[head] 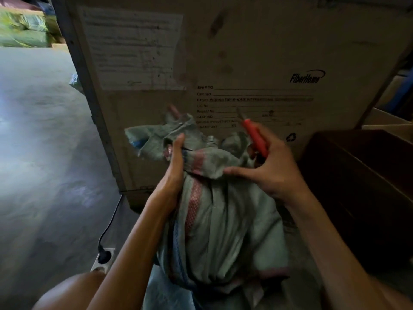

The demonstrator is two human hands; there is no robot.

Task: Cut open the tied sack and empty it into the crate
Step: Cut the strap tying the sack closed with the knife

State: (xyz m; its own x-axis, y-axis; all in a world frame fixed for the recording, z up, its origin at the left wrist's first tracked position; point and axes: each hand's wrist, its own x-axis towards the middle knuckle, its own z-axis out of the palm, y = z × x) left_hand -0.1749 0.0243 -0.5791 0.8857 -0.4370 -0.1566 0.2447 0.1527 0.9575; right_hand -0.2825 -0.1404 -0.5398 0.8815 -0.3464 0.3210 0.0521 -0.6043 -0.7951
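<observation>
Against a tall cardboard carton (223, 63) on bare concrete, a left hand (176, 162) clasps the tied sack (223, 220) at its bunched neck while the right hand (268, 166), fingers curled around a red-handled cutter (254, 135), readies the opening cut, likely through the tie.

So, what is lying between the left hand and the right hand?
In the head view, the gathered neck of the green woven sack fills the stretch between the left hand and the right hand, which holds a red-handled cutter.
</observation>
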